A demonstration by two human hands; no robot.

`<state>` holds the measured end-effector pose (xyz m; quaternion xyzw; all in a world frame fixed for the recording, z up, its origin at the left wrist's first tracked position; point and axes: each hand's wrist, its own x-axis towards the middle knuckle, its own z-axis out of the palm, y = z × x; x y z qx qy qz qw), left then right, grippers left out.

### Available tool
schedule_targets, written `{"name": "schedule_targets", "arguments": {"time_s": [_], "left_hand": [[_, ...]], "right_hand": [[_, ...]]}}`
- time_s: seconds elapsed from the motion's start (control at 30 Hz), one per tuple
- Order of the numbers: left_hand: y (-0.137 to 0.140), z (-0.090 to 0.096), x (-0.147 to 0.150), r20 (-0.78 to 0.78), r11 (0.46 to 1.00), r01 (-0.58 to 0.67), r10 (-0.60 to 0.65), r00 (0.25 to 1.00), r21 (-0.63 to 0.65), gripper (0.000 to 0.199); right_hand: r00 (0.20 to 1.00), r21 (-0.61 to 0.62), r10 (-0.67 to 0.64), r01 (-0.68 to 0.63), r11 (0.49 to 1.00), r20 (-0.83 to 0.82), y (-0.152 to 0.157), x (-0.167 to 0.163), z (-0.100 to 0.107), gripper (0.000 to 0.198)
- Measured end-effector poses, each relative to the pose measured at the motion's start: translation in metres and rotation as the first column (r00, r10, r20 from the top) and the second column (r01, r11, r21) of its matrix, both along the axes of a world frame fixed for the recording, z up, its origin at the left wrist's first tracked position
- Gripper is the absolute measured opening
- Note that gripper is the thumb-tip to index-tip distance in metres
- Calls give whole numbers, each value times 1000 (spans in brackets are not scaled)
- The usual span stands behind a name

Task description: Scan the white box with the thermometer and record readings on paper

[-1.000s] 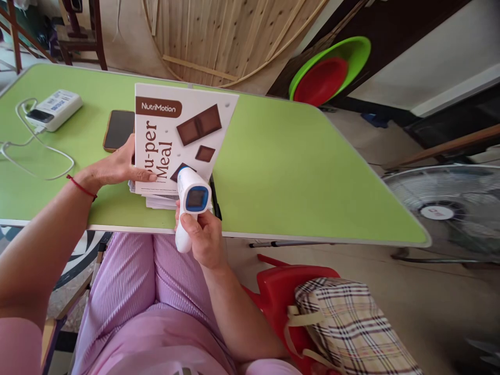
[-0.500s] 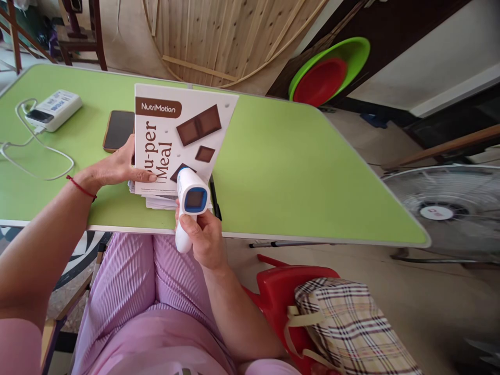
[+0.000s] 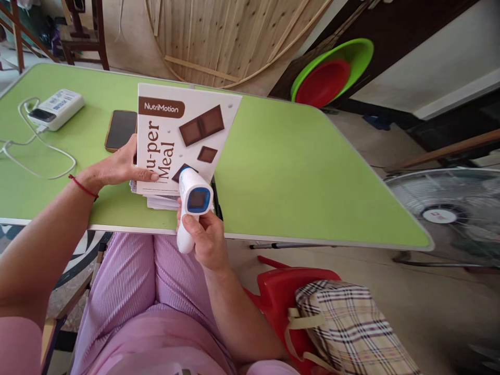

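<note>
My left hand (image 3: 127,165) grips the lower left edge of a white box (image 3: 166,140) printed "NutriMotion" with chocolate pieces, its thumb across the front. The box is tilted up above the green table. In my right hand (image 3: 207,234) is a white infrared thermometer (image 3: 191,180) with a blue-rimmed, dark screen facing me. Its front end points at the lower part of the box and overlaps it in view. Beneath the box lies a stack of papers (image 3: 158,202), partly covered. A black pen (image 3: 217,202) shows just right of the thermometer.
A phone (image 3: 120,130) lies behind the left hand on the green table (image 3: 297,177). Further left sits a white power bank (image 3: 60,108) with a looping cable (image 3: 70,166). A red chair (image 3: 269,289) with a plaid bag (image 3: 351,323) stands at front right, a fan (image 3: 441,214) beyond it.
The view has shifted very slightly, so everything sits a little further right. Both hands keep their hold on the box and thermometer, in nearly the same pose.
</note>
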<state>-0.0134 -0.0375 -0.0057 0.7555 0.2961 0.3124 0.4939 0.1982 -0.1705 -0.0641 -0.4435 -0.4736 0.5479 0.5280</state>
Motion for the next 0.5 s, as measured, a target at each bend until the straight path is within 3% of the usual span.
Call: {"name": "schedule_targets", "arguments": {"time_s": [0.33, 0.43, 0.5], "left_hand": [[-2, -6, -1, 59, 998, -44, 46, 997, -36, 61], [-1, -8, -3, 100, 994, -108, 110, 989, -28, 68], [-1, -8, -4, 124, 987, -159, 162, 979, -33, 78]], "right_hand": [[999, 48, -18, 19, 999, -35, -4, 10, 6, 41], [976, 137, -189, 174, 975, 105, 5, 41, 16, 44], [912, 192, -280, 230, 954, 299, 19, 70, 19, 45]]}}
